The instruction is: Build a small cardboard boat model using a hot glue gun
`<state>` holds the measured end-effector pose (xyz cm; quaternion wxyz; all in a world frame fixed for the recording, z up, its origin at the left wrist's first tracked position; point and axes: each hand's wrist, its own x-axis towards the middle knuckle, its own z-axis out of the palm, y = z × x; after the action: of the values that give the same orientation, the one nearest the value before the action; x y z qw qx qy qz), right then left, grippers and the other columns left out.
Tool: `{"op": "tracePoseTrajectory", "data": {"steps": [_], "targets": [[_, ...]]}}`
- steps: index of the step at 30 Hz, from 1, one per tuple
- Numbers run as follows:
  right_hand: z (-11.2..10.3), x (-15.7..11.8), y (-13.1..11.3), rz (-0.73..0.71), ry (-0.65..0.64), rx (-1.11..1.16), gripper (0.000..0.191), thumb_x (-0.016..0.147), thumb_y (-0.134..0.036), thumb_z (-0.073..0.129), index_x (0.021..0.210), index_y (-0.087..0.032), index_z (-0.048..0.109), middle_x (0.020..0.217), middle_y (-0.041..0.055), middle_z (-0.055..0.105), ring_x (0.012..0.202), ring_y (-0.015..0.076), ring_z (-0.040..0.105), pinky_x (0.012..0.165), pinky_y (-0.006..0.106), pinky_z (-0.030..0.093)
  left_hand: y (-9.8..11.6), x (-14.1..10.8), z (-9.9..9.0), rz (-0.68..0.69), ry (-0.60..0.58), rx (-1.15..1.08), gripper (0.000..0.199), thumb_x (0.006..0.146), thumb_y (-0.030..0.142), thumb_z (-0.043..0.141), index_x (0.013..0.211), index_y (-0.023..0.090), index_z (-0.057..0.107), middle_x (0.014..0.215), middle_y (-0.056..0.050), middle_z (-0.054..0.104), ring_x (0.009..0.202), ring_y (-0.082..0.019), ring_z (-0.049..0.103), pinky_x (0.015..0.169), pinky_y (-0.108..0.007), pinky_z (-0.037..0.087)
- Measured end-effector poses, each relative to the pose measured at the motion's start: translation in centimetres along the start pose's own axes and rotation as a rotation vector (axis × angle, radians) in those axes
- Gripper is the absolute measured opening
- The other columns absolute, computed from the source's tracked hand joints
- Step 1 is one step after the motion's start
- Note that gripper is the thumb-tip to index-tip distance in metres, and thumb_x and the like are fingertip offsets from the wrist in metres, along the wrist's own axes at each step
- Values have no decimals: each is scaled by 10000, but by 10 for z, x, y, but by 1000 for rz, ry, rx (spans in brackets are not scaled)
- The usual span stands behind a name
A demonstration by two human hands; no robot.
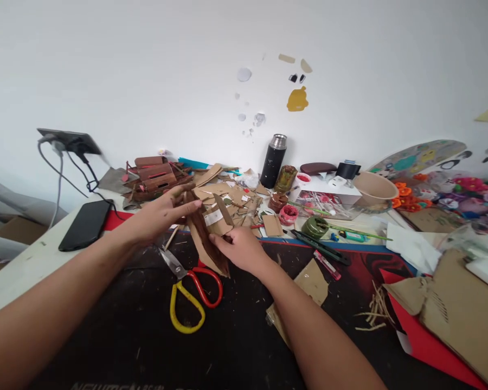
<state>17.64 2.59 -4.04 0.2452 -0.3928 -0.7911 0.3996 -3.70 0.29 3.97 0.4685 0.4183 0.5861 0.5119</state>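
Between my two hands, a folded piece of cardboard (205, 238), painted brown on part of its surface, stands tilted above the dark mat. Its upper left end is gripped by my left hand (166, 212), thumb on the face and fingers behind. My right hand (239, 246) pinches the right side lower down, with some fingers hidden behind the piece. Just below lies a pair of scissors (183, 273) with one yellow and one red handle loop, blades pointing up and left.
Cardboard scraps (244, 203) and brown-painted pieces (154, 176) crowd the back. Behind them stand a black thermos (274, 162) and an open green paint jar (315, 227). A phone (86, 225) lies left; cardboard sheets (467, 309) lie right.
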Motion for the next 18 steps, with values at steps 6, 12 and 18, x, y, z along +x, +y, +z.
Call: {"op": "tracePoseTrajectory", "data": {"steps": [6,12,18], "targets": [[-8,2,-1,-5,2,-110,592,1025,-487,660,524,-209,511,525,-22,489,555,135,415,576,310,226,-16,22,3,42,-30,53,768,516,296,1026,1218,185,733,984,-83,817,852,-264,767,686,-313,610],[-11,5,2,59,52,-89,480,997,-538,696,644,-214,699,594,6,613,586,159,503,584,294,278,-32,24,-1,-39,42,-122,486,551,274,973,987,190,776,911,-62,808,733,-215,735,622,-291,579],[-9,6,6,53,97,-138,370,1012,-461,702,753,-217,803,675,38,716,646,188,585,609,300,302,-49,3,19,-138,82,-269,343,685,320,926,979,189,807,975,-82,836,810,-228,753,649,-309,628]]}}
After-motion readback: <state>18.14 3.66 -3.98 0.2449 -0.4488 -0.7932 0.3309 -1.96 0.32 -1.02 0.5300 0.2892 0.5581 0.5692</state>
